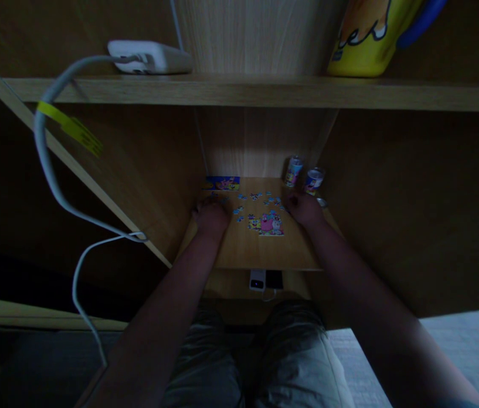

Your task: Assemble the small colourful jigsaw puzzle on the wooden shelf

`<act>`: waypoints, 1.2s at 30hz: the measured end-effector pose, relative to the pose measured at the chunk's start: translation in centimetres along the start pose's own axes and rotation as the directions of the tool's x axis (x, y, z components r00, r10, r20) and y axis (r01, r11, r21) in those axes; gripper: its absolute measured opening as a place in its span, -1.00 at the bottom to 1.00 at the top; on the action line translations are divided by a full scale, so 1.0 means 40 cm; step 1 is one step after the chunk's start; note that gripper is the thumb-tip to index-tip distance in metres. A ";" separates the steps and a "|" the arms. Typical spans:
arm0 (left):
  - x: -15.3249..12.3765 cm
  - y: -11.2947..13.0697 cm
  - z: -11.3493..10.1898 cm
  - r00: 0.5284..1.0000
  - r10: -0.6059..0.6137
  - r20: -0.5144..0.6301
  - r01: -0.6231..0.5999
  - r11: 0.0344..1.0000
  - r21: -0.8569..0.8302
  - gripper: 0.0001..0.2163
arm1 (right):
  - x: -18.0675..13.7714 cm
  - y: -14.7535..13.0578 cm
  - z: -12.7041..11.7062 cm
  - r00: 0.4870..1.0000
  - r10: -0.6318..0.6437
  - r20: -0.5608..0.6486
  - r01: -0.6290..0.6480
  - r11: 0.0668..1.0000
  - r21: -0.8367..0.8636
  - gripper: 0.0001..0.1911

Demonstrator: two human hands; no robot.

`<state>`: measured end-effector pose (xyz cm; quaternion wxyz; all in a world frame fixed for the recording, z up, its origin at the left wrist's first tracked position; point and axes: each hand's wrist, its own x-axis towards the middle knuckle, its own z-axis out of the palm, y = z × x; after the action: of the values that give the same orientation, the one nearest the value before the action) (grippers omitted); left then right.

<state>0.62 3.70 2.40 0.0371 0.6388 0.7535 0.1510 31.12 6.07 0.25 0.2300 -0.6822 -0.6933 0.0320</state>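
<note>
Knees (pixel 299 362) in grey cloth fill the bottom centre of the frame; both bare forearms run up from there to a small wooden desk (pixel 243 252) at mid frame. Left hand (pixel 210 218): knuckles up, fingers curled, resting on the desk at the left fringe of the loose puzzle pieces (pixel 256 198); too dark to tell whether a piece is under it. Right hand (pixel 305 208): palm down at the right fringe of the same scatter, just below two small printed cans (pixel 313 181); its grip cannot be told either. Between the hands, slightly lower in frame, a joined patch of puzzle (pixel 268 225), pink and yellow, lies flat on the wood. Loose pieces sit apart from one another above it, probably spread so each face shows. Picture card (pixel 222 182) lies at the back wall, upper left of the scatter, likely kept clear of the pieces so it can be read. Cans stand at the back right, out of the hands' way. Just below the desk edge: a white box (pixel 257 279) beside a dark phone (pixel 274 279). Upper frame: shelf (pixel 265 90) with a white adapter (pixel 149 56), its cable (pixel 39 141) and yellow tag (pixel 71 129) looping down the left side, and a yellow container (pixel 369 39) at upper right
</note>
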 end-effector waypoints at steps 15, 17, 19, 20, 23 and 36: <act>0.002 -0.007 -0.006 0.998 -0.006 -0.062 0.011 0.997 0.080 -0.56 | -0.001 -0.007 -0.006 1.000 0.016 0.021 -0.016 0.999 -0.029 -0.67; 0.005 -0.007 -0.011 0.999 -0.020 -0.043 0.024 0.996 0.087 -0.57 | -0.001 -0.008 -0.007 1.000 0.011 0.021 -0.010 0.999 -0.038 -0.67; 0.008 -0.007 -0.012 0.999 -0.034 -0.029 0.036 0.994 0.103 -0.58 | 0.000 -0.008 -0.008 1.000 0.014 0.025 -0.013 0.999 -0.040 -0.68; 0.009 -0.008 -0.011 0.999 -0.035 -0.027 0.038 0.993 0.112 -0.59 | 0.000 -0.008 -0.008 1.000 0.018 0.026 -0.017 0.999 -0.037 -0.68; 0.010 -0.009 -0.006 0.999 -0.027 -0.040 0.031 0.992 0.124 -0.60 | 0.000 -0.008 -0.008 0.999 0.024 0.024 -0.023 0.999 -0.025 -0.69; 0.008 -0.020 0.000 0.997 0.049 -0.057 -0.048 0.999 0.003 -0.61 | 0.000 -0.006 -0.006 1.000 0.009 0.018 -0.009 1.000 -0.019 -0.70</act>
<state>-0.20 3.90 2.21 0.0111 0.6523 0.7387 0.1694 30.97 6.01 0.54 0.2172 -0.6872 -0.6925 0.0327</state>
